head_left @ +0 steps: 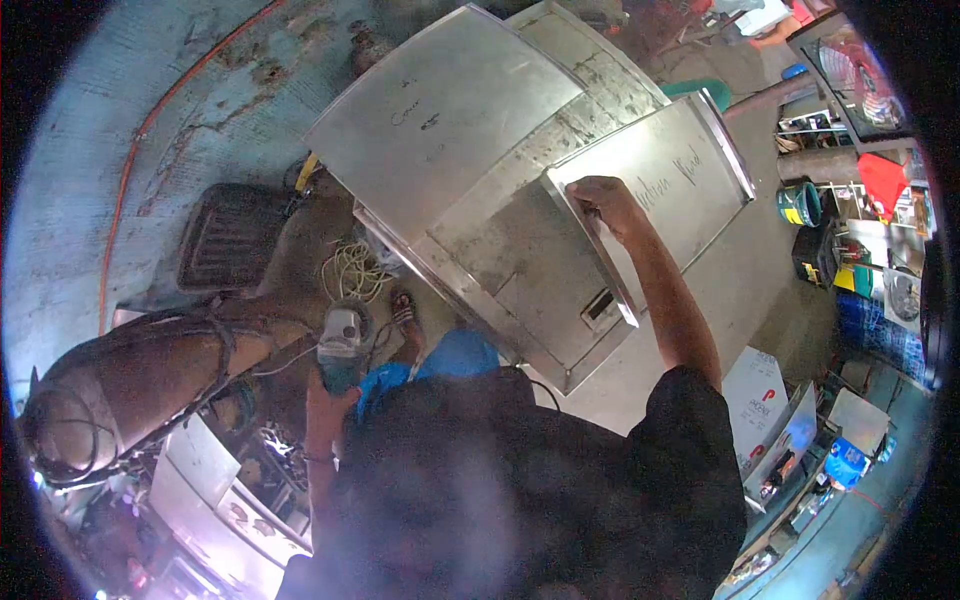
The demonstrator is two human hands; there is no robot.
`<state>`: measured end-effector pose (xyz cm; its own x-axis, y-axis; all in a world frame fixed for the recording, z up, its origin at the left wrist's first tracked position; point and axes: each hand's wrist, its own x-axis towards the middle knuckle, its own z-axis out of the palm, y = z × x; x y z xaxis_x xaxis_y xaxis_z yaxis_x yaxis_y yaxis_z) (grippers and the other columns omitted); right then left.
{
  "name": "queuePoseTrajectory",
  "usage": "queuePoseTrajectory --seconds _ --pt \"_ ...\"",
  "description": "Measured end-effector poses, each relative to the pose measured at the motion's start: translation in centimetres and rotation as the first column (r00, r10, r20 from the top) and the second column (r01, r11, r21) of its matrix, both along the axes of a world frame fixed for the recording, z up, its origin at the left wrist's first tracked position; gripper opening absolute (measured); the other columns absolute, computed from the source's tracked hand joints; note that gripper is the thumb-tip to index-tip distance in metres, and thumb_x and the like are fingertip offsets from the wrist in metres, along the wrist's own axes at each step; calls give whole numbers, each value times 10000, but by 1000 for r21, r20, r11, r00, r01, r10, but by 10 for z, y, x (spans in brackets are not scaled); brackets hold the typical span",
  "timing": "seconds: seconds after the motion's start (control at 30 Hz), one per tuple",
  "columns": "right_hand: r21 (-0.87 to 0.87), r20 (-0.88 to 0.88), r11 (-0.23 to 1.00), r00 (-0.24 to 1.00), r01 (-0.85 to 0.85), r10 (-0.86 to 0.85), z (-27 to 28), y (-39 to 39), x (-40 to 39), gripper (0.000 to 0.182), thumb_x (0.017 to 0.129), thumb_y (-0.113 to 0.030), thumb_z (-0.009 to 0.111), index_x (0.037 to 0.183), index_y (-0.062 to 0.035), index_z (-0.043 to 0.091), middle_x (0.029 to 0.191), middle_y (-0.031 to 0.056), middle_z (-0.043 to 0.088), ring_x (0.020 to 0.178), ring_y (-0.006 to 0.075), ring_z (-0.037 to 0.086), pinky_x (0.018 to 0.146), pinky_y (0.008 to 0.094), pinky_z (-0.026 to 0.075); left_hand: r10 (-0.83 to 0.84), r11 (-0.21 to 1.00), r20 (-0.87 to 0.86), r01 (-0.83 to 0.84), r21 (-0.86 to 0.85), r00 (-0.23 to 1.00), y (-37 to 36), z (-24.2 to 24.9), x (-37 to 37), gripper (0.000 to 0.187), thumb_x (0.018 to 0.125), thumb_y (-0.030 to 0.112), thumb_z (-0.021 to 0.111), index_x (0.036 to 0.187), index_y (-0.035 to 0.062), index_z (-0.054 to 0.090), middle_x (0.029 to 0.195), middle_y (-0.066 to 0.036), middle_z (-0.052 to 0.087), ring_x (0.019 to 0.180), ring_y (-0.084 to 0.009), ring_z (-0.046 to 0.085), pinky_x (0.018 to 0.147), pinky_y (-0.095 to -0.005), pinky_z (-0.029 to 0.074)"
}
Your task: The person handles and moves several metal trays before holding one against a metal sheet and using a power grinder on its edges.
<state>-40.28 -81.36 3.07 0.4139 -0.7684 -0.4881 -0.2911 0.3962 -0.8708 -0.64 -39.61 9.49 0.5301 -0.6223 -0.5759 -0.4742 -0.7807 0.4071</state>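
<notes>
My right hand (612,207) is closed at the near left corner of a shiny metal panel (665,190), its fingers at the raised edge. Handwriting in dark marker runs across this panel. Low at my left side, my left hand (335,398) grips a corded power tool, which looks like an angle grinder (343,335), with a grey head and a teal body. The panel lies over part of a larger sheet-metal frame (520,250) that has a small rectangular cutout. Another marked metal sheet (450,100) rests on the frame's far left part.
A thick brown cylinder (170,380) wrapped in cables lies at the left. Coiled pale cable (355,272) and a black plastic piece (232,237) are on the floor nearby. White boxes (760,400) stand at the right, with a teal bucket (800,204) beyond.
</notes>
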Motion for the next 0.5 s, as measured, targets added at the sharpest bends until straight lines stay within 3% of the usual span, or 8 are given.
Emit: queuePoseTrajectory --seconds 0.1,0.13,0.2,0.33,0.4,0.47,0.5 --pt "27 6 1000 1000 8 -8 13 3 -4 236 881 -233 722 950 -8 698 805 16 631 722 107 555 651 294 446 12 991 -4 -12 -132 1000 23 -31 14 898 620 281 880 1337 -48 452 1215 -206 590 1163 -324 556 1017 -401 419" --pt "32 -74 999 997 13 -11 24 8 -2 238 872 -240 729 940 -15 699 792 11 623 721 109 555 645 299 443 9 991 -5 -10 -130 1000 30 -39 17 898 620 281 880 1337 -48 452 1215 -206 590 1163 -324 556 1017 -401 419" --pt "41 -155 999 988 25 -18 27 15 -4 239 863 -247 737 931 -21 700 779 6 614 720 110 555 640 304 441 -40 984 33 46 -175 999 34 -44 20 909 644 249 846 1378 -48 399 1274 -264 555 1202 -409 532 1016 -444 418" --pt "30 -74 999 997 -22 25 15 19 -19 274 860 -290 731 941 -29 709 834 33 654 726 130 567 662 306 458 -6 995 15 7 -103 1000 9 -7 -2 874 637 234 835 1358 -37 422 1257 -238 569 1158 -390 557 993 -430 430" --pt "34 -59 999 998 -22 24 15 22 -22 285 860 -299 728 944 -28 712 850 45 665 735 138 577 673 304 467 105 994 -12 -106 -25 994 3 -1 -6 852 647 221 827 1363 -13 429 1260 -216 567 1159 -369 556 994 -417 430" --pt "-178 -67 981 995 -83 72 25 29 -18 316 851 -313 734 951 -13 718 838 61 676 766 150 604 714 308 488 7 997 -13 -8 -75 1000 -6 -1 -6 833 650 211 820 1358 -3 437 1244 -204 575 1150 -360 561 986 -416 433" --pt "-185 -77 982 996 -51 37 25 28 -19 316 851 -313 734 951 -13 718 838 61 676 766 150 604 714 308 488 -60 991 -6 59 -122 998 -7 -1 -5 815 653 201 813 1353 7 445 1228 -192 584 1141 -351 566 978 -414 436"
